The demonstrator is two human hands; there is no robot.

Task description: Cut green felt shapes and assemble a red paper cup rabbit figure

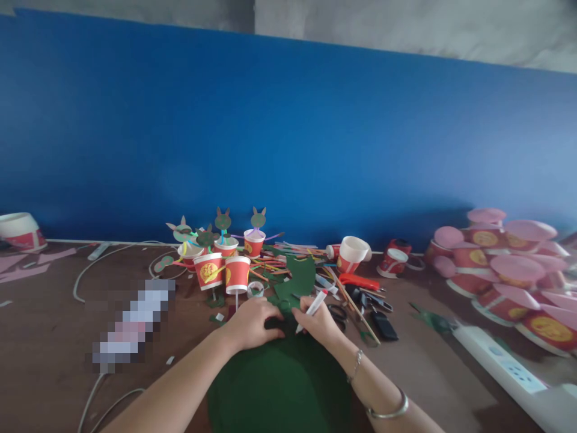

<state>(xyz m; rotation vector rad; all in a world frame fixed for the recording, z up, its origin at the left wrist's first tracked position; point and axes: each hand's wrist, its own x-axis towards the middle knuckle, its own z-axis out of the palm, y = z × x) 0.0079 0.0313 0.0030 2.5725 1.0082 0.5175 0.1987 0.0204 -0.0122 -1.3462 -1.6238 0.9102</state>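
A large dark green sheet of paper lies on the table in front of me. My right hand is closed around a white marker with a red end, its tip pointing down at the paper's upper part. To the left, my left hand rests on the same sheet, thumb and fingers apart, the fingertips near a small round green piece. Just beyond both hands lies a cut green paper offcut. A roll of clear tape sits past the left hand.
Red-and-white paper cups with green animal heads stand behind my left hand. Coloured strips, scissors, a red-orange tool and a black object lie right. Stacked cups with pink discs and a power strip are farther right.
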